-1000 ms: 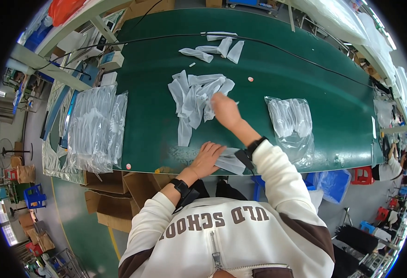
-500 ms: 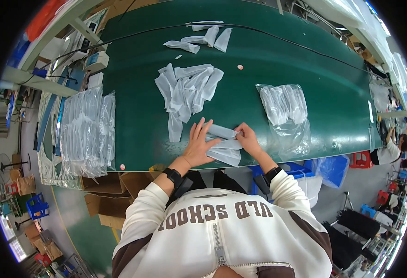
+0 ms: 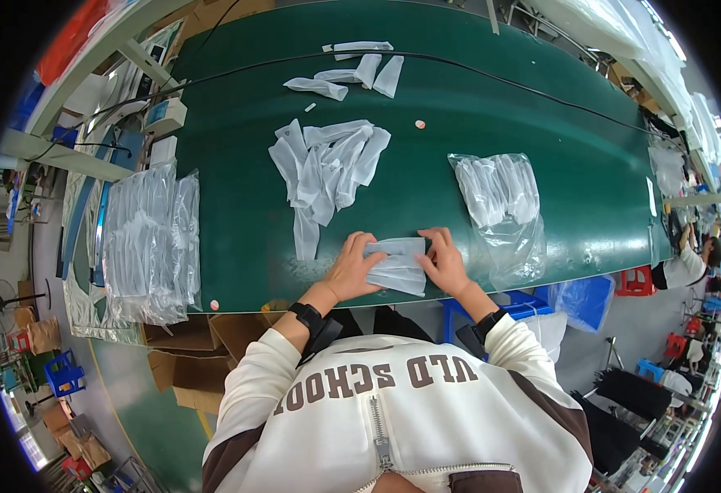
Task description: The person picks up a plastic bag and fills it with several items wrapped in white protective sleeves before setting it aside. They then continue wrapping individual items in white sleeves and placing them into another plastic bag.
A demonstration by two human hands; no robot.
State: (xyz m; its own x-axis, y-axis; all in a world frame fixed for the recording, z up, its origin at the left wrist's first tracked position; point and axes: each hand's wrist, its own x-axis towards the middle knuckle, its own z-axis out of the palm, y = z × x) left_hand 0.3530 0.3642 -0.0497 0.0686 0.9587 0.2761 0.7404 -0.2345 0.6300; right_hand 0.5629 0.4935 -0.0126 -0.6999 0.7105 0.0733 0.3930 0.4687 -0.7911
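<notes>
Between my hands, near the table's front edge, lies a small stack of sheer white folded strips (image 3: 399, 269). My left hand (image 3: 350, 268) holds the stack's left end, its fingers bent over the far edge and its thumb on top. At the right end, my right hand (image 3: 445, 261) is curled with thumb and fingertips gripping the stack's edge. Just beyond my left hand, a loose pile of similar white strips (image 3: 327, 168) spreads across the green table (image 3: 237, 205), one strip hanging toward me.
Filled clear bags of white strips lie left (image 3: 142, 242) and right (image 3: 500, 193). Several scattered strips (image 3: 368, 70) are at the far side, beneath a black cable (image 3: 426, 56). A blue bin (image 3: 578, 302) and cardboard boxes (image 3: 200, 361) stand below the front edge. Another person (image 3: 689, 267) is far right.
My left hand's fingers have drawn in from lying spread over the strips to the left end. My right hand has opened wider around the right end, and the strips now lie more evenly stacked.
</notes>
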